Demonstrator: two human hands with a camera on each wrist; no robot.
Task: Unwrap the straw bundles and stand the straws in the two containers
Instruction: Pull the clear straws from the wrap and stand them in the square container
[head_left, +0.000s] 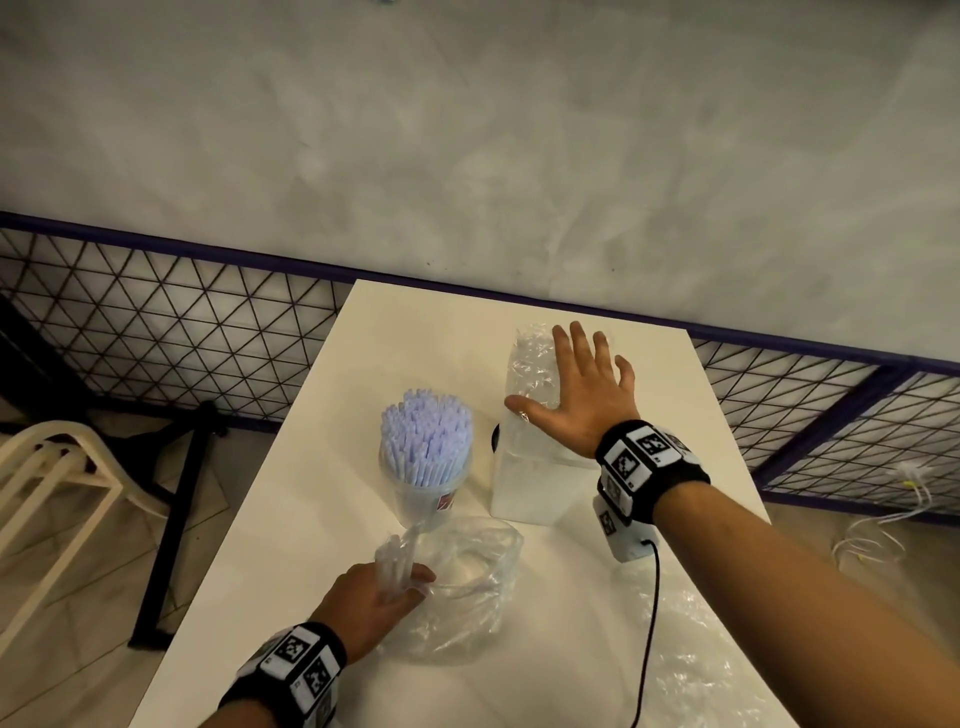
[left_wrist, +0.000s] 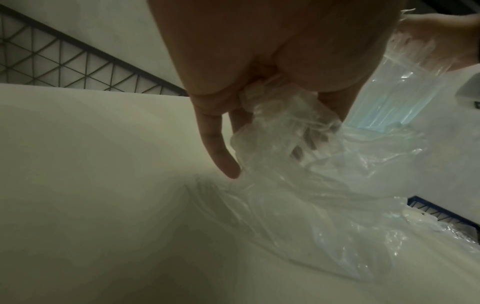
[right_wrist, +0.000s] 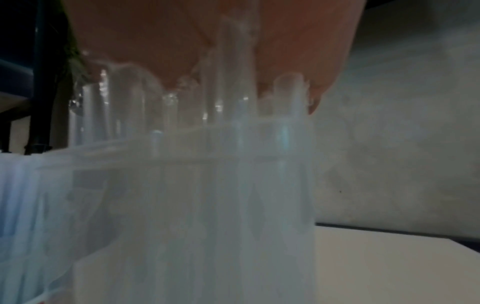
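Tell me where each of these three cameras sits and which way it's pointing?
Head: on the person's head, looking forward and down at the white table; both forearms, the left hand and right hand show.
Left wrist: looks along the left hand's fingers, which hold the clear plastic wrap.
Right wrist: looks up beneath the right palm, flat on straws standing in the square container.
Shared: the head and left wrist views both show the wrap.

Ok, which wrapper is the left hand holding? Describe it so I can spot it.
On the white table, look just in front of the round cup of straws. The loose clear plastic wrapper gripped by the left hand is it: empty and crumpled, unlike the second wrapper lying untouched on the right.
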